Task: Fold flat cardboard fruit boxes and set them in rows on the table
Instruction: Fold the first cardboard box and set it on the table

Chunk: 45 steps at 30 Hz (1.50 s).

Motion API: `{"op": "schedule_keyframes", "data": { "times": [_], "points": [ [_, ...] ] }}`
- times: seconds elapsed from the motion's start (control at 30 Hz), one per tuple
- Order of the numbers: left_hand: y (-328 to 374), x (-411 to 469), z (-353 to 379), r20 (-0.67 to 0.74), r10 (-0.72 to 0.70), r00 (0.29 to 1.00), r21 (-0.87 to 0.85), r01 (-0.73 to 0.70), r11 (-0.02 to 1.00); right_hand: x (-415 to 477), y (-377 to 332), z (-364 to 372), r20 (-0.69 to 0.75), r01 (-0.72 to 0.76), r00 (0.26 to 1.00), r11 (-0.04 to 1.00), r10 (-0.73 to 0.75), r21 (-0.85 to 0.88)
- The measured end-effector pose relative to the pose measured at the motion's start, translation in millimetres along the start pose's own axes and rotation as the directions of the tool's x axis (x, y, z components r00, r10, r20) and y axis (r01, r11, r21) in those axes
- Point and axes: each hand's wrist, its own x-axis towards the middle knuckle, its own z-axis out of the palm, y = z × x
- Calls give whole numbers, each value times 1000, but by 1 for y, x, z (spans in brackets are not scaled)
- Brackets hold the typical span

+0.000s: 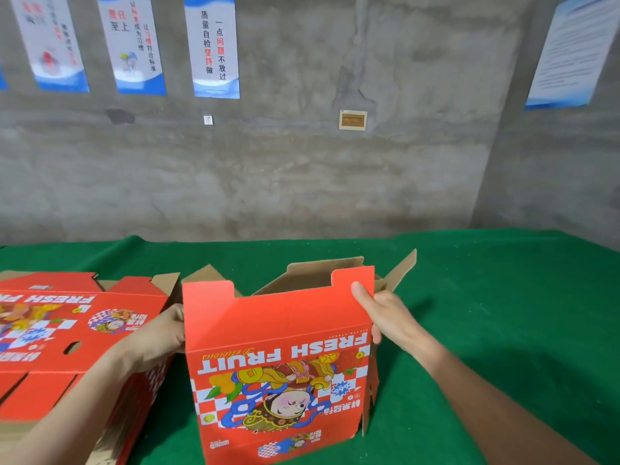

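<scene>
A red cardboard fruit box (278, 364) printed "FRESH FRUIT" upside down stands opened up on the green table (486, 313), its flaps raised and brown inside showing. My left hand (164, 333) holds its left side edge; the fingers are hidden behind the panel. My right hand (385, 313) grips the upper right corner, thumb on the red front flap. A second red box (77, 333) lies at the left, on a stack of flat ones.
A bare concrete wall (302, 179) rises right behind the table's far edge, with posters (214, 45) hung on it. Green cloth stretches to the right of the box and behind it.
</scene>
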Motion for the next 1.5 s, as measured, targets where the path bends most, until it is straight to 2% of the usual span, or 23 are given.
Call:
{"op": "schedule_keyframes", "data": {
  "times": [0.07,0.1,0.13,0.2,0.27,0.33,0.4,0.53,0.63,0.73,0.87,0.93,1.0,1.07,1.1,1.17,1.27,1.4,1.43,1.5],
  "points": [
    [2,1,6,-56,36,998,67,-32,997,-2,-6,-5,-85,23,996,1000,-23,5],
    [1,4,7,-151,43,988,79,-31,996,-1,-9,-9,-146,45,988,999,-47,-12],
    [1,8,9,-267,39,963,55,-25,998,0,-11,-13,-210,70,974,996,-79,-52],
    [1,12,16,-482,-14,876,-112,-46,993,-1,-13,-17,-297,112,946,990,-134,-92],
    [3,14,26,-598,-87,797,-297,-119,948,-5,-12,-14,-302,112,948,994,-103,13],
    [0,14,38,-674,-139,725,-348,-145,926,-8,-7,-4,-302,62,953,987,-14,149],
    [-7,15,51,-708,-174,685,-359,-137,923,-9,-1,5,-325,6,944,977,65,214],
    [-7,12,64,-708,-143,691,-312,-124,942,-10,10,11,-307,-80,937,959,165,271],
    [2,10,67,-714,-35,700,-92,-44,995,-8,13,13,-299,-87,939,960,169,267],
    [12,9,69,-720,130,681,215,40,976,-7,14,14,-347,-100,925,979,157,177],
    [22,8,64,-583,251,773,474,73,878,-7,12,12,-356,-91,932,995,72,-37],
    [23,8,61,-504,314,805,575,41,817,-10,5,13,-328,-7,942,976,-67,-220],
    [24,9,60,-486,348,801,587,5,810,-11,1,14,-230,69,947,843,-223,-533],
    [22,10,59,-491,344,800,564,-8,826,-7,-7,9,-64,153,949,627,-309,-763],
    [22,10,59,-488,340,804,562,-9,827,-3,-14,5,26,197,953,552,-301,-810],
    [20,11,59,-470,368,802,572,-41,819,8,-27,-2,166,233,969,465,-180,-854],
    [19,9,55,-406,441,800,585,-144,798,21,-41,-5,239,210,971,429,14,-878],
    [19,6,51,-213,565,797,609,-344,714,25,-48,0,241,167,966,488,92,-857],
    [18,5,50,-201,582,788,596,-373,711,25,-48,0,238,159,966,499,99,-852],
    [22,4,45,-240,551,799,491,-389,779,25,-48,1,240,151,965,522,106,-839]
  ]
}}
